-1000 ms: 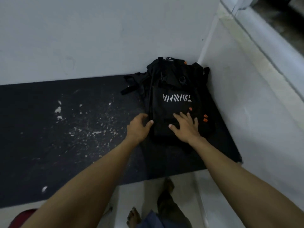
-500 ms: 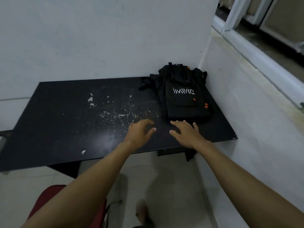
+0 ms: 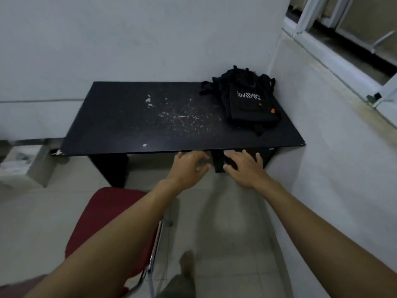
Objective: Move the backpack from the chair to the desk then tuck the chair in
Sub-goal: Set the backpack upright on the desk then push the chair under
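Observation:
A black backpack (image 3: 247,102) with white lettering and orange tabs lies on the far right corner of the black desk (image 3: 133,125), against the wall corner. Both hands hover in the air just in front of the desk's front edge. My left hand (image 3: 189,168) holds nothing, its fingers loosely curved. To its right, my right hand (image 3: 247,168) is spread, also with nothing in it. The red chair (image 3: 111,229) with a chrome frame stands at the lower left, away from the desk, partly hidden by my left forearm.
White flecks are scattered over the desk top. White walls (image 3: 335,168) close the desk in at the back and right. A window sill (image 3: 335,52) runs along the upper right. A grey box (image 3: 25,164) sits on the floor left. My foot (image 3: 187,265) is on the tiles.
Both hands have let go of the backpack and drawn back past the desk's front edge. The view has pulled away from the desk, bringing the red chair into sight.

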